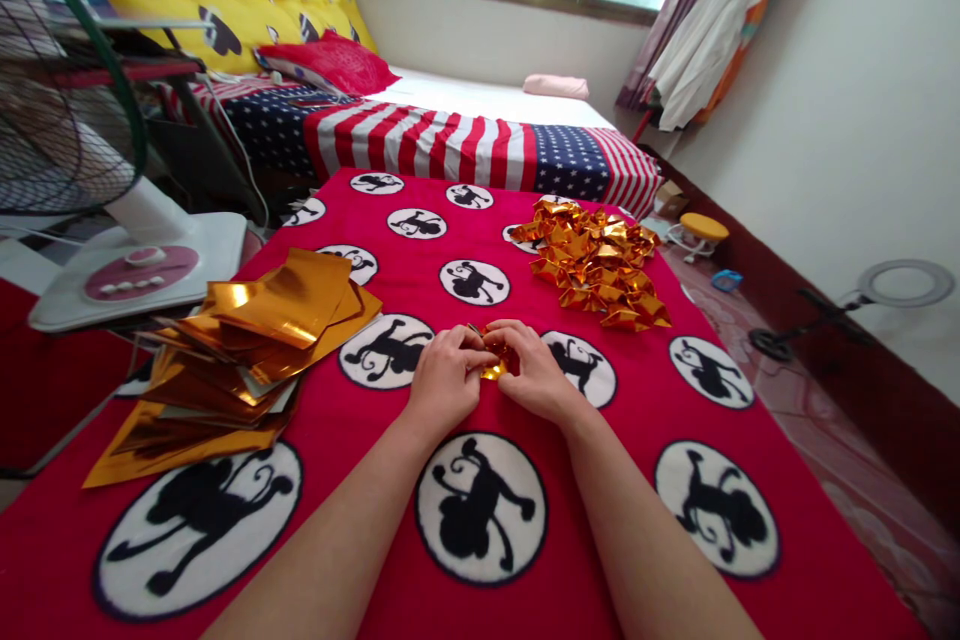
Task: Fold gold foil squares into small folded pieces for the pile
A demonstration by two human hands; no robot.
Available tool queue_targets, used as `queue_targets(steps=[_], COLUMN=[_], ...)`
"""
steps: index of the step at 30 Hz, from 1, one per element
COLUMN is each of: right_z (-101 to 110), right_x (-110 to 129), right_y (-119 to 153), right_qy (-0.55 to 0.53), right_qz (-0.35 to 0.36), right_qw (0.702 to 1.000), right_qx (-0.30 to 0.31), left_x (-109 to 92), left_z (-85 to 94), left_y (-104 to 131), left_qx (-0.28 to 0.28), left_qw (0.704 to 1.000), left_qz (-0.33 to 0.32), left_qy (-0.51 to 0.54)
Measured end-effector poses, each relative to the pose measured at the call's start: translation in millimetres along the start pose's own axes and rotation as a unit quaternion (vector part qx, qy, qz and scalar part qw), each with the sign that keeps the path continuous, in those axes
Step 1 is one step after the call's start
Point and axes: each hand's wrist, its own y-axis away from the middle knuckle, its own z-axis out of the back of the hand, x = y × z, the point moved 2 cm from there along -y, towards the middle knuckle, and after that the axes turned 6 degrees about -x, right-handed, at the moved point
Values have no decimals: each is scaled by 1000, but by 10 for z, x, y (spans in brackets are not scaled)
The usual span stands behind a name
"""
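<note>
Between my two hands is a small piece of gold foil paper (494,372), mostly covered by my fingers, so its shape is hard to make out. My left hand (448,370) is closed on its left side, fingers bent inward. From the right, my right hand (534,370) grips the same piece with curled fingers. Both hands rest low over the red cloth with monkey prints (480,408). Left of them lies a loose stack of flat gold foil sheets (292,300). Beyond my right hand is a heap of folded gold foil pieces (596,255).
A fan (142,260) stands at the left beside the sheet stack. Past the table's far edge is a bed with a stars-and-stripes cover (450,145). On the right floor are a yellow stool (703,227) and a ring-shaped stand (904,282).
</note>
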Motion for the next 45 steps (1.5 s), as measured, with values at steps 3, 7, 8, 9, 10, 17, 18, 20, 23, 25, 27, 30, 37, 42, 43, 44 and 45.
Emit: queue_targets(steps=[3, 7, 8, 9, 10, 17, 18, 20, 23, 25, 27, 30, 37, 42, 43, 44, 45], right_z=[9, 2, -2, -5, -7, 17, 18, 18, 17, 18, 21, 24, 20, 28, 28, 26, 24], right_x=[1, 3, 2, 2, 1, -12, -12, -13, -11, -7, -4, -6, -19, -10, -9, -8, -8], right_y=[0, -3, -3, -2, -1, 4, 4, 4, 5, 6, 6, 5, 4, 4, 3, 3, 3], right_qy=[-2, 2, 4, 4, 5, -11, -12, -12, -10, -10, -9, -7, -12, -8, -7, -8, -8], right_qz=[-1, -4, -4, -3, -2, 2, 3, 2, -3, -3, -3, -5, 4, 2, 2, 1, 1], right_qw=[1000, 1000, 1000, 1000, 1000, 1000, 1000, 1000, 1000, 1000, 1000, 1000, 1000, 1000, 1000, 1000, 1000], right_qx=[6, 4, 2, 1, 0, 20, 22, 24, 21, 22, 24, 26, 26, 25, 25, 25, 25], left_x=[-4, -8, -8, -8, -8, -6, -3, 0, -1, -5, -11, -16, -3, -4, -5, -5, -3], left_z=[3, 8, 8, 8, 7, 8, 8, 8, 7, 7, 8, 10, 5, 11, 12, 11, 10], left_y=[5, 7, 6, 5, 3, 1, 1, 2, 1, 0, -1, 0, 7, 5, 5, 4, 4], left_qx=[-2, -3, -4, -4, -5, -2, -2, -3, -4, -4, -4, -6, -5, -4, -4, -4, -4], left_qw=[1000, 1000, 1000, 1000, 1000, 1000, 1000, 1000, 1000, 1000, 1000, 1000, 1000, 1000, 1000, 1000, 1000], left_qz=[0, 1, 0, -1, -1, 1, 0, -2, -1, 0, 1, 2, 3, 0, -1, -1, -1], left_qy=[-1, -2, -3, -2, -2, -3, -3, -4, -2, 0, 3, 2, 2, 3, 2, 2, 1])
